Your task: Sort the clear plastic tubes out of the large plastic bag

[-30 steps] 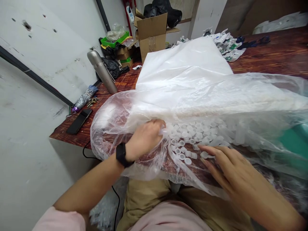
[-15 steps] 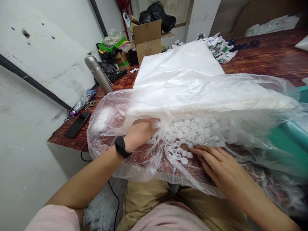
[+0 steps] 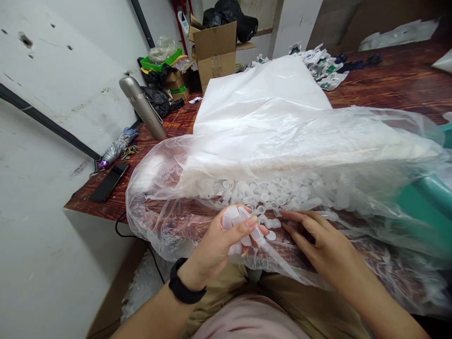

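My left hand (image 3: 222, 238) is closed around several white plastic caps (image 3: 232, 216), palm turned up and thumb pressing over them. A fold of clear plastic film runs down to the right beside it. My right hand (image 3: 323, 242) rests palm down over the film, fingers bent and apart, its fingertips at the edge of a loose pile of translucent caps (image 3: 275, 190). Whether they touch the nearest cap (image 3: 271, 235) or those just above it I cannot tell. The pile lies inside a large clear plastic bag (image 3: 155, 207) spread open on the wooden table.
A white plastic sheet or sack (image 3: 261, 94) lies behind the pile. A teal tub (image 3: 423, 207) stands at right under the film. To the left are a metal flask (image 3: 143, 108), a phone (image 3: 109, 182) and a folded umbrella (image 3: 118, 148). A cardboard box (image 3: 216, 52) stands behind.
My left hand has drawn back from the pile toward me and turned palm up, now showing several caps in it. My right hand stays near the same spot, its fingers more bent.
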A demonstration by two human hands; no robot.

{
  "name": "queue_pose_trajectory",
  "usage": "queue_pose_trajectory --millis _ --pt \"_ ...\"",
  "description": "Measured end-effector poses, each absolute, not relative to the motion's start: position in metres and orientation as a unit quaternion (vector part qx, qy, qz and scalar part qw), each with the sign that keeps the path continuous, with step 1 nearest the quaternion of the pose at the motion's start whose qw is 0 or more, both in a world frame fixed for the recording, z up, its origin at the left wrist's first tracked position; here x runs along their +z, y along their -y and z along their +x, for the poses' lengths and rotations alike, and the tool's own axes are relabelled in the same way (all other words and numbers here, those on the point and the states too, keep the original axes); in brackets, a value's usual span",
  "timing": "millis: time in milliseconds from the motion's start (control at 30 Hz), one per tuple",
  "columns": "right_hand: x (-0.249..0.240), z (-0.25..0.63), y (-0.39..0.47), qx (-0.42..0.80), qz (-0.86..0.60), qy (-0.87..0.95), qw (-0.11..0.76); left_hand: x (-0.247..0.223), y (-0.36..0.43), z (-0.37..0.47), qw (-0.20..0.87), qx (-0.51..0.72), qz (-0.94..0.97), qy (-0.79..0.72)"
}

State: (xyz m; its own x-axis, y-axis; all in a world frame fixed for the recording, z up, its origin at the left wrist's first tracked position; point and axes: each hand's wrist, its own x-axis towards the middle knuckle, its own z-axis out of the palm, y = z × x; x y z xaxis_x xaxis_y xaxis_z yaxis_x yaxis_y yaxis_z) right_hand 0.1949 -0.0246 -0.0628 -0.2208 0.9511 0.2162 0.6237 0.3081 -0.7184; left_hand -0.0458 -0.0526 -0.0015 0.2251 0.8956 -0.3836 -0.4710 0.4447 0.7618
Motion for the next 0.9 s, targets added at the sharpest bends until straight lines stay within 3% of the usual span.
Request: queue_pose_trajectory --millis 100,267,367,533,733,900 --pt "-0.057 0.196 0.027 0.266 -0.558 0.705 0.349 -0.003 0.057 -0.043 0.755 0.472 0.223 -0.396" --pt "-0.047 0.191 0.039 0.511 -0.560 0.523 0.391 -0.008 0.064 -0.035 0.738 0.511 0.198 -0.394" --pt "-0.045 0.178 0.051 0.561 -0.533 0.450 0.445 -0.009 0.069 -0.026 0.714 0.533 0.175 -0.419" --pt "-0.035 0.157 0.071 0.458 -0.489 0.553 0.495 -0.006 0.072 -0.018 0.676 0.580 0.137 -0.433" --pt "-0.027 0.152 0.079 0.270 -0.446 0.708 0.477 -0.006 0.079 -0.015 0.668 0.593 0.164 -0.419" --pt "-0.035 0.146 0.086 0.292 -0.469 0.670 0.496 -0.013 0.088 -0.014 0.617 0.609 0.261 -0.424"
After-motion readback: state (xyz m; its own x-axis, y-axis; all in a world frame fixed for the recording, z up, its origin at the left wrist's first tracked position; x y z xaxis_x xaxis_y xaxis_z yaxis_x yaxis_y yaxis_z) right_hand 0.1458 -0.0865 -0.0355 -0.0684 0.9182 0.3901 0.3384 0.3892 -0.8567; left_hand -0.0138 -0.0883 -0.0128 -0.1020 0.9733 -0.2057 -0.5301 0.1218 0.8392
